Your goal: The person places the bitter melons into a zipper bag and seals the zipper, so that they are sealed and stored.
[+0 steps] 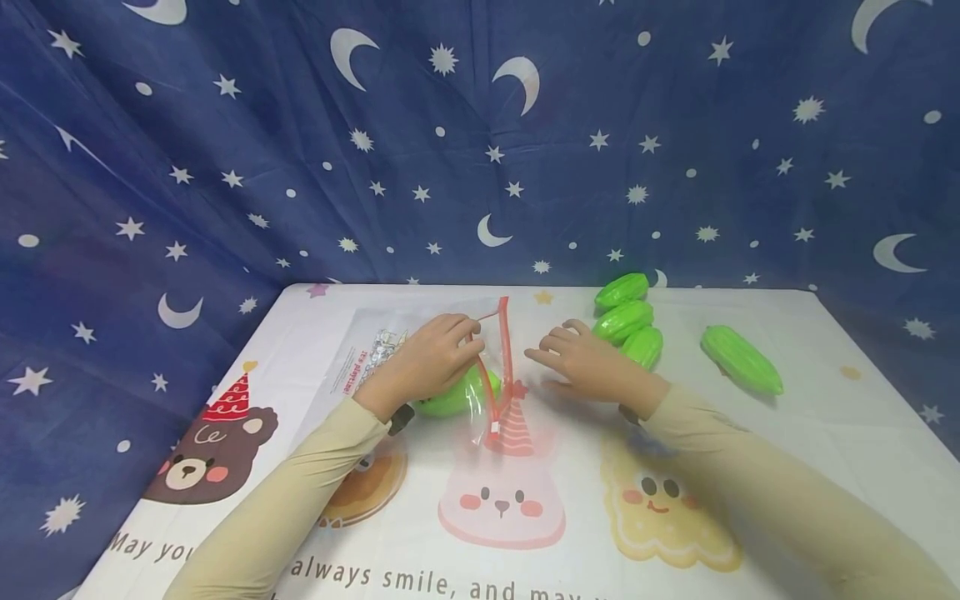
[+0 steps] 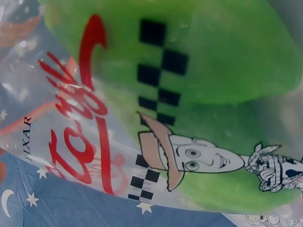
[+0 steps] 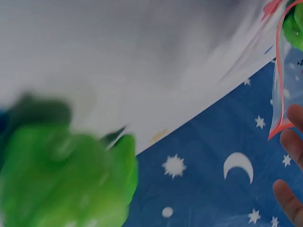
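Note:
My left hand (image 1: 427, 358) pinches the rim of a clear zip bag (image 1: 505, 333) with a red-orange zip edge, and its mouth gapes toward the right. In the left wrist view the bag's printed side (image 2: 80, 146), with a cartoon cowboy and red lettering, fills the picture. Green ridged vegetable-shaped pieces (image 2: 227, 52) show through the film. My right hand (image 1: 592, 367) hovers just right of the bag mouth, fingers spread and holding nothing. Close behind that hand lie several more green ridged pieces (image 1: 625, 320), the nearest partly hidden by it.
Another green ridged piece (image 1: 742, 360) lies apart at the right of the table. A white tablecloth (image 1: 420, 517) with cartoon prints covers the table. Behind and at the left hangs a blue curtain (image 1: 420, 100) with moons and stars.

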### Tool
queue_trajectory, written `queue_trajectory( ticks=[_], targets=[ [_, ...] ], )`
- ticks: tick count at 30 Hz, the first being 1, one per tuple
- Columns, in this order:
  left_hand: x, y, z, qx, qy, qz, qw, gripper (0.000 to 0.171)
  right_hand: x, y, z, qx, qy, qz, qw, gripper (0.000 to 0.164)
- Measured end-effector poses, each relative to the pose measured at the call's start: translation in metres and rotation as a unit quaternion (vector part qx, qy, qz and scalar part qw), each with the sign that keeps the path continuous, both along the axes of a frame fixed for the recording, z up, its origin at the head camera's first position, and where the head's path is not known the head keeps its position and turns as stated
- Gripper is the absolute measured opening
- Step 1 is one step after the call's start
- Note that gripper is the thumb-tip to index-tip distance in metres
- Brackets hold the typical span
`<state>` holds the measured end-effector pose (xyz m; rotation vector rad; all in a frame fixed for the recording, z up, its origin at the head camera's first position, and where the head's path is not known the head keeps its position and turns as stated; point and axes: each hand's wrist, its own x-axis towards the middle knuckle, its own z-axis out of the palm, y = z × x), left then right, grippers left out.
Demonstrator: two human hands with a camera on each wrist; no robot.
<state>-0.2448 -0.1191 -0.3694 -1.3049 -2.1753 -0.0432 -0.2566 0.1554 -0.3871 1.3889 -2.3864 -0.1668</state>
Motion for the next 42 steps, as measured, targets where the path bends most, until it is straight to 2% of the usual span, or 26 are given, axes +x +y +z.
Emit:
queue_trajectory(
  ticks=[9, 18, 27, 34, 42],
  targets=[
    [0.000, 0.000, -0.001, 0.003, -0.006, -0.001, 1.0000, 0.006, 0.001, 0.036, 0.012, -0.005, 0.004, -0.031, 1.000, 0.048],
    [-0.001, -0.002, -0.002, 0.004, -0.005, 0.000, 1.0000, 0.006, 0.000, 0.077, 0.025, -0.022, 0.024, -0.041, 0.999, 0.052],
    [0.002, -0.002, 0.000, -0.002, -0.013, 0.011, 0.9999, 0.006, -0.003, 0.112, 0.031, -0.025, 0.018, -0.045, 0.998, 0.049],
    [0.001, -0.002, -0.002, -0.004, -0.013, 0.013, 0.9998, 0.006, -0.010, 0.132, 0.026, -0.006, -0.014, -0.078, 0.997, 0.052],
    [0.000, -0.001, -0.004, 0.012, -0.005, 0.003, 0.9999, 0.006, -0.018, 0.140, 0.014, -0.003, -0.034, -0.099, 0.995, 0.052]
  ],
)
